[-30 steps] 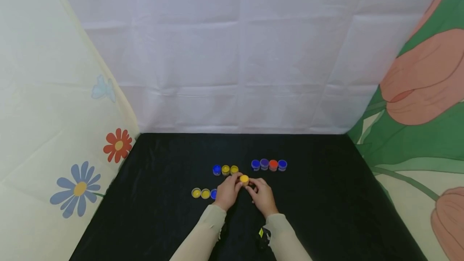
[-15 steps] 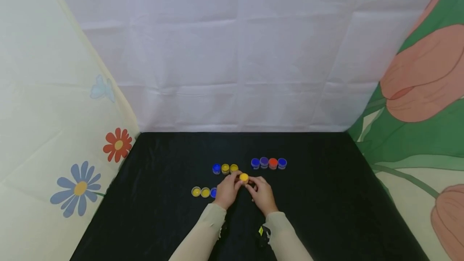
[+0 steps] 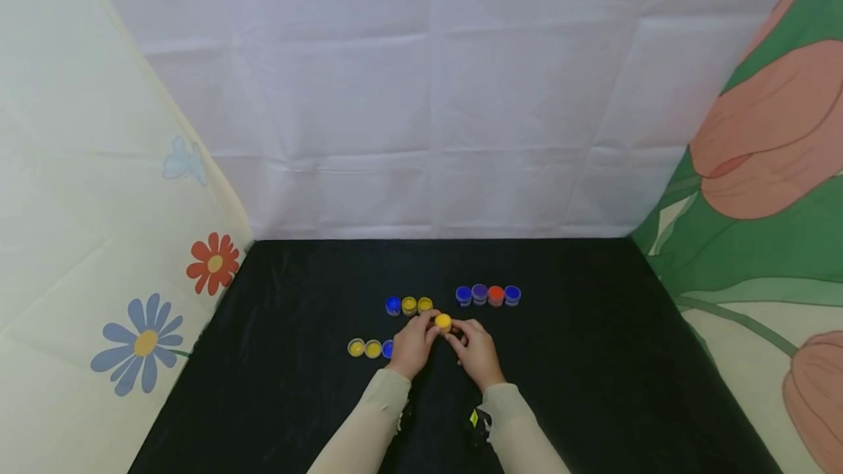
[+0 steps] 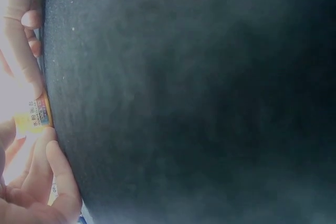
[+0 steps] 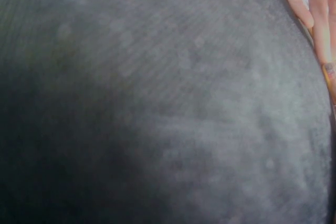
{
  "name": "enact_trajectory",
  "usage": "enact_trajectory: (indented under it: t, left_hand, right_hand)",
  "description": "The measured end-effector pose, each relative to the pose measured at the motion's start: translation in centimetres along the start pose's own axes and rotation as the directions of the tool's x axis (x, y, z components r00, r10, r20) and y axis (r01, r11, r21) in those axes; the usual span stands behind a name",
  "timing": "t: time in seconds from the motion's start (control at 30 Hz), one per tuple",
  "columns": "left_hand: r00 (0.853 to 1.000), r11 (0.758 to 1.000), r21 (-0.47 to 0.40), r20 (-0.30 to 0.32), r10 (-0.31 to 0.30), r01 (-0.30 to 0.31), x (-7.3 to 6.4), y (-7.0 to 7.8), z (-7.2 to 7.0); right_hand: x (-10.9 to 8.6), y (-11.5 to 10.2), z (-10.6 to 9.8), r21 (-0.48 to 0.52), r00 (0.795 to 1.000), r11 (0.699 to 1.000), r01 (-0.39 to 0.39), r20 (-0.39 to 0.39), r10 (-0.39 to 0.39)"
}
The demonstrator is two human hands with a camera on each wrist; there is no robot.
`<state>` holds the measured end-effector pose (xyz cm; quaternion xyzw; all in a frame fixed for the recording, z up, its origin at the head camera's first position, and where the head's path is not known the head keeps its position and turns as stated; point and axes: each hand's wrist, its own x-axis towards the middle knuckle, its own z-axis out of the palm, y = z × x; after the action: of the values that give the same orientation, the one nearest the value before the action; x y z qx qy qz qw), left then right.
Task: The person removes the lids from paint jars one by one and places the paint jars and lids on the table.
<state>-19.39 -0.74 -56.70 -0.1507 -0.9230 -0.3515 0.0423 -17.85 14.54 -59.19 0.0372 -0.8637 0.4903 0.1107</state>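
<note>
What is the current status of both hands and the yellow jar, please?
Left hand and right hand pinching yellow jar. Label visible from left wrist. Four-jar row beyond, clear of both hands.

Dark, finely textured cloth (image 5: pixel 157 103) is filling nearly the whole view, its far part catching more light than its near part. On the far side, partly cut off, a hand (image 5: pixel 319 11) is showing its fingers — one is touching a small container (image 5: pixel 329 76) with an orange-yellow edge, whose printed label (image 5: pixel 329 68) is looking too small and blurred to read.
</note>
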Motion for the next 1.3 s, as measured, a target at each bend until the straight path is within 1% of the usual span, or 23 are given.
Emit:
enact_trajectory:
  t: [0.1,0.13,0.27,0.33,0.43,0.5,0.73,1.03,1.13,1.23,1.3]
  left_hand:
    - [1.000,1.000,-0.003,-0.024,0.020,-0.020,-0.12,0.13,-0.01]
    - [1.000,1.000,-0.010,-0.022,0.014,-0.014,-0.13,0.17,-0.02]
    - [1.000,0.999,-0.034,0.002,-0.018,0.018,0.00,0.04,0.04]
    - [1.000,0.999,-0.028,0.015,-0.021,0.021,0.12,-0.21,0.10]
    - [1.000,1.000,-0.015,0.025,-0.006,0.006,0.22,-0.49,0.04]
    - [1.000,1.000,-0.021,0.027,-0.001,0.001,0.24,-0.51,-0.08]
    - [0.998,0.998,-0.049,0.051,-0.025,0.028,0.19,-0.30,-0.32]
    - [0.998,0.996,-0.077,0.034,-0.046,0.048,0.11,0.11,-0.55]
    - [0.998,0.996,-0.071,0.036,-0.053,0.056,0.21,0.10,-0.53]
    - [0.998,0.998,-0.047,0.038,-0.048,0.050,0.34,0.06,-0.50]
    - [0.998,0.998,-0.046,0.039,-0.049,0.050,0.39,0.02,-0.49]
  right_hand:
    - [0.00,-0.01,0.00,-0.006,1.000,1.000,0.003,-0.001,-0.003]
    - [0.00,0.00,0.00,-0.007,1.000,1.000,0.003,-0.001,-0.003]
    - [0.02,0.09,0.06,-0.012,1.000,1.000,-0.002,0.000,0.002]
    - [0.04,0.14,0.07,-0.012,1.000,1.000,-0.007,0.003,0.007]
    - [0.08,0.18,0.09,-0.010,1.000,1.000,-0.013,0.007,0.013]
    - [0.09,0.17,0.08,-0.008,1.000,1.000,-0.011,0.009,0.011]
    - [0.06,0.07,0.03,-0.014,1.000,1.000,-0.010,0.012,0.010]
    - [0.08,-0.08,-0.07,-0.017,1.000,1.000,0.004,0.011,-0.004]
    - [0.09,-0.02,-0.06,-0.022,1.000,1.000,0.009,0.011,-0.009]
    - [0.12,0.09,0.00,-0.025,1.000,1.000,0.009,0.011,-0.009]
    - [0.15,0.20,0.05,-0.026,1.000,1.000,0.007,0.013,-0.006]
